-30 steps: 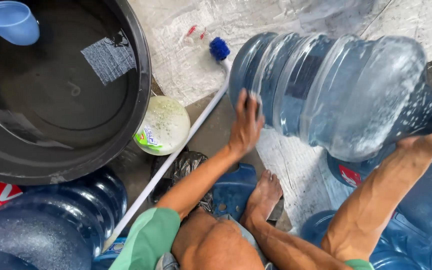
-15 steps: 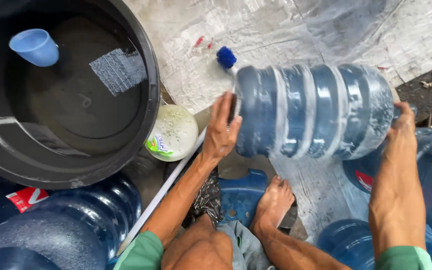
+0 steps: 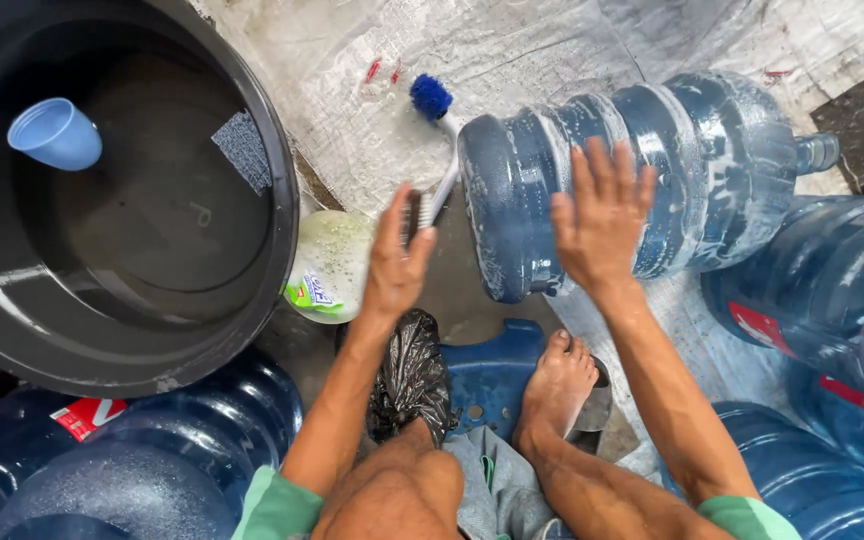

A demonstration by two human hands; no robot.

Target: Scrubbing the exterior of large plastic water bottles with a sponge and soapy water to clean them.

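From the head camera I saw my right hand [image 3: 600, 215] raised with its fingers spread and released, palm turned toward the wet side of the blue water jug [image 3: 642, 180], which lay on its side on the white woven sheet [image 3: 512, 60] at the far right, its narrow neck pointing right and its flat base facing left. I could not tell whether the palm pressed on the jug or hovered just over it. My right forearm ran up from the near right corner, the wrist bent slightly back. My left hand [image 3: 395, 260] was stretched forward from the near centre, fingers straight and loose, gripping nothing, with the fingertips at the white handle of the scrubbing brush [image 3: 434, 180]; whether they touched it I could not tell. The brush's blue bristle head lay farther away, just left of the jug's base. Just left of that hand sat a round green-and-white tub [image 3: 330, 262] with soapy contents, touching the rim of the large black basin [image 3: 282, 200] that filled the far left. Inside the basin floated a small blue cup [image 3: 55, 133]. My bare right foot [image 3: 557, 385] rested on a low blue stool [image 3: 492, 375], and more blue jugs [image 3: 832, 330] crowded the near left and right.
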